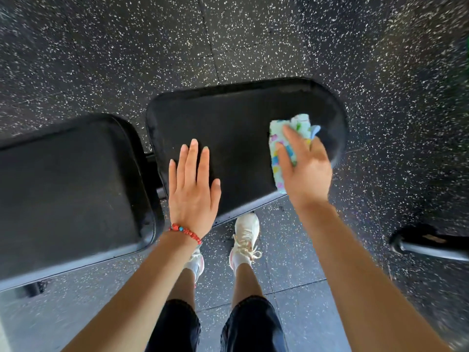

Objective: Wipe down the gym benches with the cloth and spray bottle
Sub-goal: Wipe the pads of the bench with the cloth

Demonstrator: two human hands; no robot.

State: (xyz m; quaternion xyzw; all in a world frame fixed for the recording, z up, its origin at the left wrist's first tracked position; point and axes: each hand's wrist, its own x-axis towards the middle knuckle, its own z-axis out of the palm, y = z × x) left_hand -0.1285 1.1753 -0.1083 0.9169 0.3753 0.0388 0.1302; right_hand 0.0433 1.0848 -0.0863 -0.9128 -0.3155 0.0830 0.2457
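I stand over the black padded worktop (236,128), the seat pad of a gym bench, looking straight down at it. My right hand (304,171) lies on the cloth (281,138), a pale cloth printed with small bright patches, and presses it against the pad near the rounded right end. My fingers (291,138) lie spread over the cloth rather than wrapped round it, so this hand is flat and pushing, with the cloth bunched a little beyond my fingertips and trailing down to the near edge of the pad.

My left hand (194,189) is flat as well, fingers straight and close together, palm down on the near left part of the same pad; it holds nothing. A red beaded bracelet (185,231) sits on that wrist.

To the left, just beside the seat pad and separated by a narrow gap, lies the second black pad (73,184) of the bench. Below the near edge of the worktop I see my white shoes (246,235) on the dark speckled rubber floor (101,47), and the hems of my black shorts (253,323). At the right edge a dark metal bar (429,246) lies low over the floor, well apart from the bench.
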